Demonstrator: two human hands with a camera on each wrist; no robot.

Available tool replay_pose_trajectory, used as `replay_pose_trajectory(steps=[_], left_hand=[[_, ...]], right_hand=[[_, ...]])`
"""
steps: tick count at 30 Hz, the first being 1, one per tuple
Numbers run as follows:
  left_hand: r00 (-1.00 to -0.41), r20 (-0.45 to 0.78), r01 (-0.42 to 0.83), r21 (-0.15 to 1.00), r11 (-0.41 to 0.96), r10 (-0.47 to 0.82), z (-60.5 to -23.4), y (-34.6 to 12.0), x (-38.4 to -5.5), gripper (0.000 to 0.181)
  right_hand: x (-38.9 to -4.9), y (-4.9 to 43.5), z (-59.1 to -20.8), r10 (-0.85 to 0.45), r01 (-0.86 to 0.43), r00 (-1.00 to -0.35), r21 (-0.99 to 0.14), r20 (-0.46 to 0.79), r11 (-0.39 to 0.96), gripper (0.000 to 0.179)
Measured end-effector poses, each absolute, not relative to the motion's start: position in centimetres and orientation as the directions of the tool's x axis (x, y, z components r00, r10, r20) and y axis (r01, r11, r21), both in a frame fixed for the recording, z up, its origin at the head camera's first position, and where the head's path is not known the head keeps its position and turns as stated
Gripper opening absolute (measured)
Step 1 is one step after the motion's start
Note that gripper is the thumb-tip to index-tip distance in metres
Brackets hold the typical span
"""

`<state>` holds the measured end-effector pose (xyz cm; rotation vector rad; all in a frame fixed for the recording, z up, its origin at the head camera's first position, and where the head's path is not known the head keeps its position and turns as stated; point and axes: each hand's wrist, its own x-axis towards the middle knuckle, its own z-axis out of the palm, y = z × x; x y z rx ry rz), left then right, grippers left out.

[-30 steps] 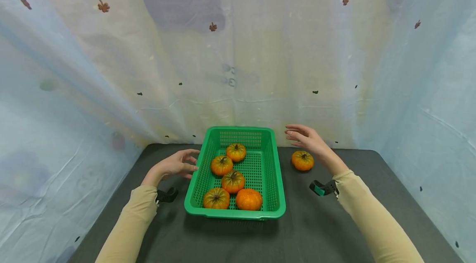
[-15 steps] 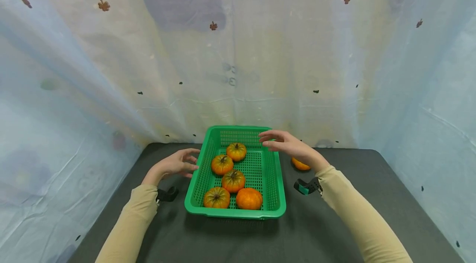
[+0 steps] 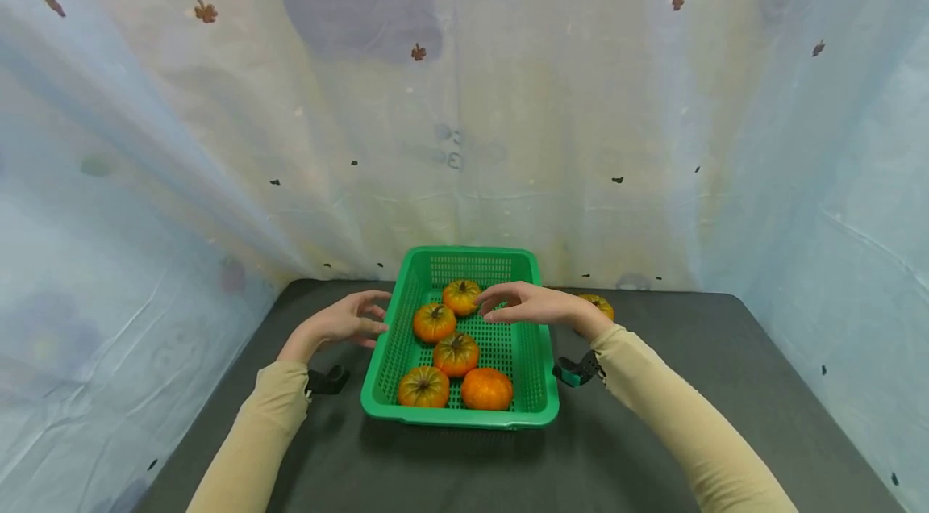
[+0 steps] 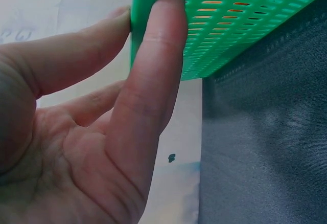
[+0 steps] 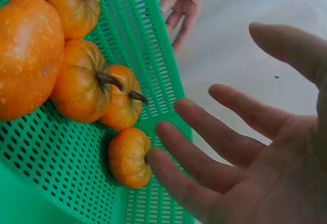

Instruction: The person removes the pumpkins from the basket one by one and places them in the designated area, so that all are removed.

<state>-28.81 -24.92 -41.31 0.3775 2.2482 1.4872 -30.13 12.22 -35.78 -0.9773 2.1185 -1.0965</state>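
Note:
A green plastic basket (image 3: 533, 416) holds several small orange pumpkins (image 3: 456, 354). One of them, toward the front, is smoother and brighter orange. At the basket's left side is my left hand (image 3: 339, 323), its fingers loosely bent and the fingertips at the rim. In the left wrist view, the fingertips meet the rim from outside, not wrapped round it. My right hand (image 3: 533, 304) hovers above the basket's right half, palm down and holding nothing. Its fingers (image 5: 204, 162) are spread and relaxed near the farthest pumpkin (image 5: 130, 157). Another pumpkin (image 3: 598, 304) sits outside, partly hidden by the right wrist.
The basket stands on a dark grey table (image 3: 450, 473). A pale patterned curtain (image 3: 508, 134) hangs close behind the table and along both sides. Black straps (image 3: 328, 380) hang at both wrists.
From above the loose pumpkin on the right, my right hand has swung left and lowered over the basket. My left hand and the pumpkins have stayed put.

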Motion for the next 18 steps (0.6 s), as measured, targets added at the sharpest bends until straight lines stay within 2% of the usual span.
replay_pose_trajectory(steps=[10,18], left_hand=[[-0.881,-0.198,-0.014,0.918,0.396,0.429,-41.5,-25.1,-29.0,0.076],[-0.877,-0.195,-0.002,0.915,0.403,0.439,-41.1,-24.9,-28.8,0.075]], right_hand=[[-29.3,10.3,-36.3,-0.823,-0.348,-0.508,-0.814,-0.254,0.466,0.039],[-29.1,8.9,-37.4,-0.831,-0.366,-0.451,-0.781,-0.327,0.506,0.043]])
